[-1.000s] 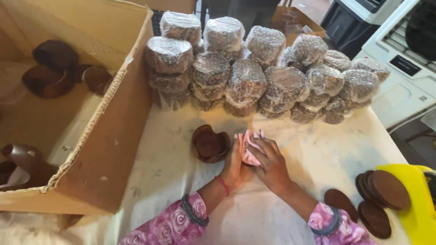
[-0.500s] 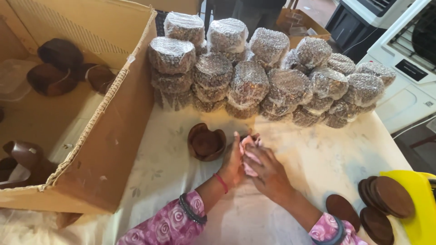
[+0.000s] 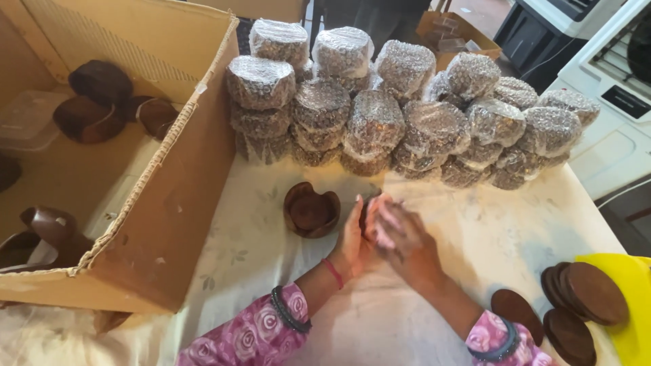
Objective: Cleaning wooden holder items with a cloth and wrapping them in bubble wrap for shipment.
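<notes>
the left hand (image 3: 352, 240) and the right hand (image 3: 407, 244) meet at the middle of the surface (image 3: 475, 230), palms pressed toward each other around a small dark piece (image 3: 366, 211) with something pale pink against it; both are clenched on it, though the blur hides the exact finger grip

just at 9 o'clock of the hands sits a dark wooden heart-shaped bowl (image 3: 311, 210), close to the left hand's fingertips but apart from them, standing free on the cloth

at 12 o'clock a wall of bubble-wrapped bundles (image 3: 407, 115) stacks two and three high, running from the box edge across to 2 o'clock; only a narrow strip of cloth lies between it and the hands

at 9 to 10 o'clock a large open cardboard box (image 3: 183, 203) stands with its near corner wall close to the bowl; inside it lie several dark wooden bowls (image 3: 95, 102)

at 4 o'clock, near the right forearm, flat round dark wooden discs (image 3: 576, 301) lie partly overlapping, touching a yellow thing (image 3: 627, 298) at the frame's right edge; the surface's right edge runs at 3 o'clock, with a white appliance (image 3: 610, 102) beyond it

the widest open cloth is at 3 o'clock of the hands, between bundles and discs, and at 7 o'clock beside the box
</notes>
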